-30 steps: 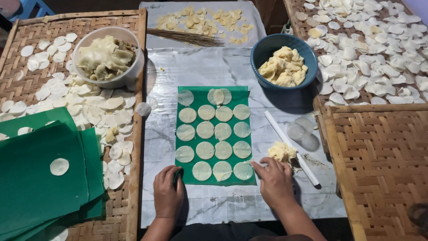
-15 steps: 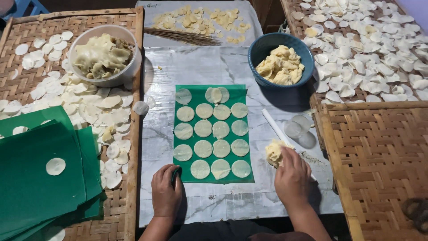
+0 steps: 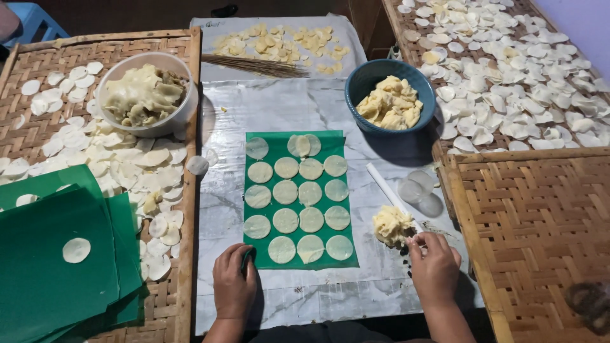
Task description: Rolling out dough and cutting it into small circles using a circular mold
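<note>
Left hand [image 3: 233,284] fingers pinch the green sheet [image 3: 298,198]; right hand [image 3: 434,265] fingers grip the dough lump [image 3: 392,225].

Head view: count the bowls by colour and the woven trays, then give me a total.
white bowl: 1
blue bowl: 1
woven trays: 3, at the left, upper right and lower right
Total: 5
</note>
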